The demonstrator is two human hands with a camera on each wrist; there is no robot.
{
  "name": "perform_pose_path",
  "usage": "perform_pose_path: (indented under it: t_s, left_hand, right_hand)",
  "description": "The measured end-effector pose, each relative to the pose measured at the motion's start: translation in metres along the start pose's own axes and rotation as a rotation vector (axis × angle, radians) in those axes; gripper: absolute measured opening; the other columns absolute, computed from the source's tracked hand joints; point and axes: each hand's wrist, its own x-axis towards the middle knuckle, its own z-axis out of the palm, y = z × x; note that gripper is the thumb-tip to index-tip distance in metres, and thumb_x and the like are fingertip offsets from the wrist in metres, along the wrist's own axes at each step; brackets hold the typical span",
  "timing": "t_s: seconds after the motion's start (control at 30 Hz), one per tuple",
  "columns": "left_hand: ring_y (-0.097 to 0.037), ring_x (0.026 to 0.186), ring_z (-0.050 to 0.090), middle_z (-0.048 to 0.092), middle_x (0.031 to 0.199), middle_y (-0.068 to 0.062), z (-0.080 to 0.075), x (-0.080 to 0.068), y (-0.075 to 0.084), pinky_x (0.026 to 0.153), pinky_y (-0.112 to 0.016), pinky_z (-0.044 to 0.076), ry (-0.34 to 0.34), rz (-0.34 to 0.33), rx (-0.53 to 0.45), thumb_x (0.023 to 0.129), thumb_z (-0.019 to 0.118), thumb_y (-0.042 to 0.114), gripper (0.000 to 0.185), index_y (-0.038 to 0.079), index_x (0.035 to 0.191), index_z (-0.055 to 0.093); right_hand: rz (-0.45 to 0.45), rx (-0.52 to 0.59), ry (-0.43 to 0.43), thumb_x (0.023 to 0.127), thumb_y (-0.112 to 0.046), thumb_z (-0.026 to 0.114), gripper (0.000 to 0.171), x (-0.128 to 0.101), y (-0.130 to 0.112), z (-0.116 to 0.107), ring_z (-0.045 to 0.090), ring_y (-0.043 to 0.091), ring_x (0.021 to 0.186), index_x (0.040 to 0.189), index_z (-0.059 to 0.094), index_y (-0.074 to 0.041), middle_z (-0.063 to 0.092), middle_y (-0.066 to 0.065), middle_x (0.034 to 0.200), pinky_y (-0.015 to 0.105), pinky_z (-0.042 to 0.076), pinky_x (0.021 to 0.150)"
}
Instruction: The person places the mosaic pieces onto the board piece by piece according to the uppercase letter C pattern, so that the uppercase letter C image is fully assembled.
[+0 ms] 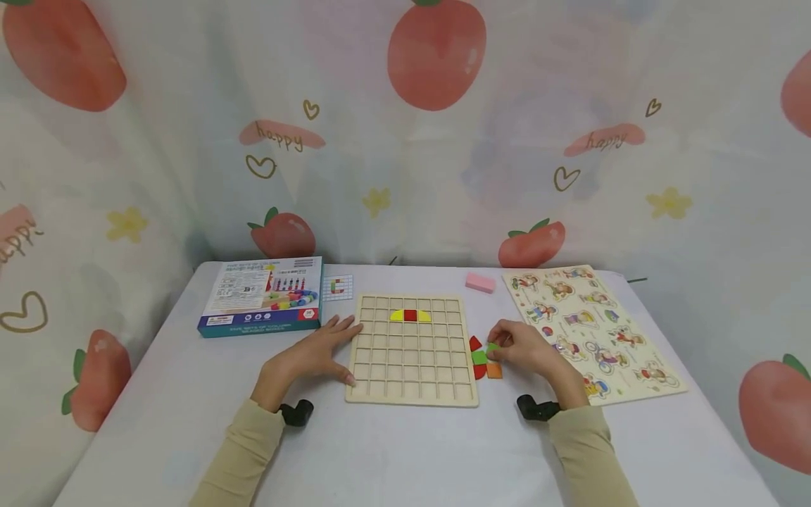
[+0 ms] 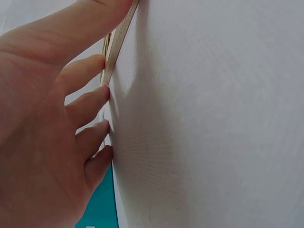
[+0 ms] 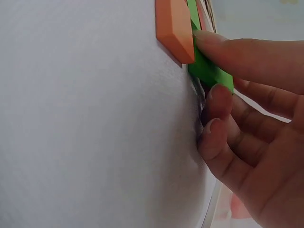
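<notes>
A wooden grid board [image 1: 412, 373] lies at the middle of the white table [image 1: 393, 451]. Two yellow pieces and a red one [image 1: 410, 315] sit in a row near its top. My left hand [image 1: 326, 348] lies flat on the cloth, its straight fingers [image 2: 88, 102] touching the board's left edge [image 2: 114, 52]. Right of the board my right hand [image 1: 503, 345] pinches a green piece [image 3: 204, 71] between thumb and fingers [image 3: 218, 102]. Beside it lie an orange piece [image 3: 175, 26], another green piece [image 1: 479, 357] and two red ones [image 1: 475, 343].
A toy box [image 1: 262, 296] and a small card [image 1: 337, 287] lie at the back left. A pink block [image 1: 480, 282] sits behind the board. A picture puzzle board [image 1: 592, 331] lies at the right. A strawberry-print curtain [image 1: 437, 141] closes the back and sides.
</notes>
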Motion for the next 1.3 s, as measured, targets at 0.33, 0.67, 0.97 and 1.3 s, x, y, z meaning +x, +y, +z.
perform_pose_path:
  t_s: [0.33,0.67,0.97,1.3]
  left_hand:
    - [-0.040,0.160,0.004,0.018,0.173,-0.007,0.001,-0.003,0.000,0.124,-0.068,0.016,0.006,-0.012,-0.003,0.074,0.091,0.041,0.106,0.018,0.162,0.035]
    - [-0.040,0.160,0.003,0.017,0.173,-0.006,-0.001,-0.005,0.001,0.124,-0.068,0.016,0.003,0.000,0.004,0.075,0.090,0.041,0.106,0.020,0.162,0.035]
    - [-0.037,0.161,0.001,0.015,0.174,-0.003,-0.001,0.000,0.003,0.124,-0.068,0.016,0.014,-0.017,-0.009,0.076,0.089,0.043,0.106,0.023,0.163,0.032]
    - [-0.037,0.161,0.001,0.017,0.174,-0.003,0.000,0.000,0.003,0.124,-0.068,0.016,0.009,-0.023,-0.017,0.076,0.090,0.039,0.104,0.022,0.162,0.034]
  right_hand:
    - [-0.031,0.071,0.037,0.096,-0.008,0.068,0.008,0.000,0.002,0.002,0.058,0.019,0.083,0.104,0.069,-0.008,0.065,0.005,0.091,0.028,0.051,0.072]
    - [-0.111,0.273,0.064,0.099,-0.010,0.066,0.020,-0.001,0.000,0.005,0.066,0.021,0.082,0.117,0.070,0.000,0.072,0.014,0.105,0.025,0.057,0.073]
    - [-0.112,0.467,-0.031,0.101,-0.017,0.067,0.034,0.013,-0.016,0.006,0.071,0.022,0.085,0.126,0.064,0.005,0.073,0.021,0.110,0.029,0.061,0.081]
    - [-0.070,0.465,-0.088,0.099,-0.013,0.066,0.037,0.033,-0.034,0.018,0.075,0.023,0.095,0.133,0.064,0.000,0.077,0.015,0.106,0.029,0.058,0.079]
